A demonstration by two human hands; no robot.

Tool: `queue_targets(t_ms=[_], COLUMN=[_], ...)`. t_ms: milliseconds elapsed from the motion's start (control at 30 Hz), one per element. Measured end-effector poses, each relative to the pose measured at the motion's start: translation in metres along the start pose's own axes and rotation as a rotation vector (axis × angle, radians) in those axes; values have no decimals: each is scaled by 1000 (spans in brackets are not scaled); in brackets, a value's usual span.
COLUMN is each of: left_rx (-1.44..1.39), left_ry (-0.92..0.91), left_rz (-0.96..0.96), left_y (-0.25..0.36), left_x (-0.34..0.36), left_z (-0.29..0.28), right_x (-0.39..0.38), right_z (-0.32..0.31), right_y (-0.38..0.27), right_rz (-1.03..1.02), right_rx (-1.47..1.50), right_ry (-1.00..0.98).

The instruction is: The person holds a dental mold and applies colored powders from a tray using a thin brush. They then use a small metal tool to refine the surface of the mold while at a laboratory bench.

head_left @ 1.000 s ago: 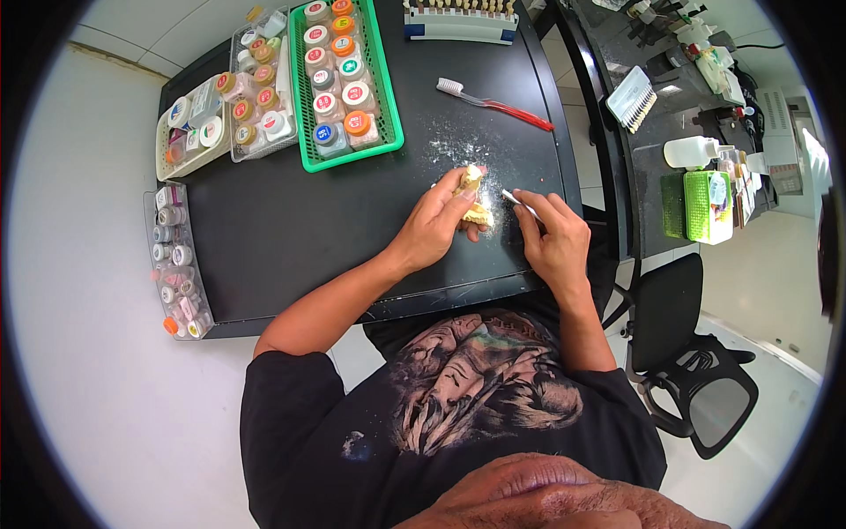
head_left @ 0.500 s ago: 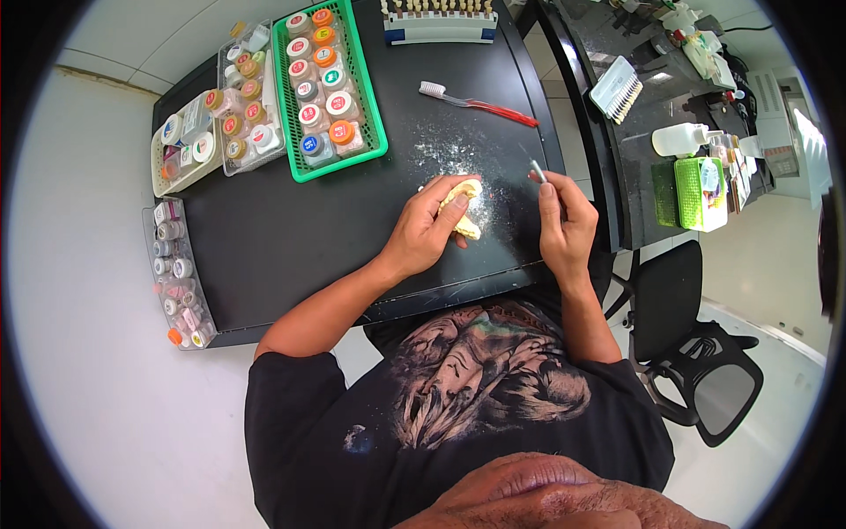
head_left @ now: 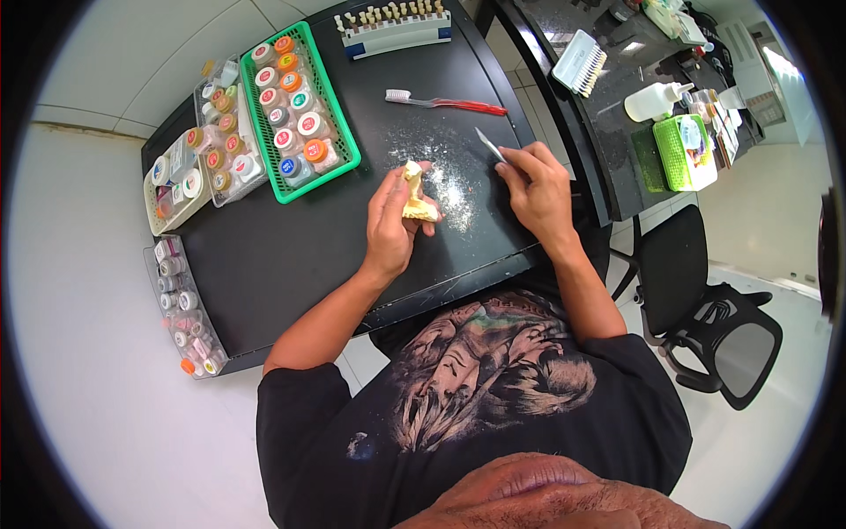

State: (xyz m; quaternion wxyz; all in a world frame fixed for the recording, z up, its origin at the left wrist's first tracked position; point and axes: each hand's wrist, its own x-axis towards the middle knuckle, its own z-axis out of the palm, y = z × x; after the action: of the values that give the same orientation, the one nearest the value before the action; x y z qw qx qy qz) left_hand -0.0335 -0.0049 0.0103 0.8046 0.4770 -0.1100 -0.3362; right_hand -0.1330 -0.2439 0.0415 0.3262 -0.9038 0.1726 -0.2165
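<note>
My left hand grips a yellow dental cast, held tilted over the table with the fingers behind it and the thumb on its near side. Between the thumb and fingers of my right hand is a slim knife, its pale pointed end aimed up and left, apart from the cast. White powder and crumbs lie scattered on the black table between the two hands. Beyond them rests a toothbrush with a red handle and white bristles.
A green basket of capped jars stands at the far left, beside clear trays of more jars. At the back is a rack of tooth samples. On the right, a dark counter holds a white bottle; an office chair stands below.
My left hand has turned the cast and drawn it left, off the powder. My right hand has rolled over and moved left, with the knife's pointed end showing more. The whole view has shifted.
</note>
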Motion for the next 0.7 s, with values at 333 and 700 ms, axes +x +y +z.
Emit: queue_targets(t_ms=[333,700], left_rx=[-10,145], left_ry=[24,68], left_rz=[-3,4], left_y=[1,-35], left_x=[0,5], left_z=[-3,-40], right_x=[6,16], right_z=[27,-55], right_y=[9,-139], right_rz=[-72,-104], right_rx=[-34,1391], right_ry=[6,-752])
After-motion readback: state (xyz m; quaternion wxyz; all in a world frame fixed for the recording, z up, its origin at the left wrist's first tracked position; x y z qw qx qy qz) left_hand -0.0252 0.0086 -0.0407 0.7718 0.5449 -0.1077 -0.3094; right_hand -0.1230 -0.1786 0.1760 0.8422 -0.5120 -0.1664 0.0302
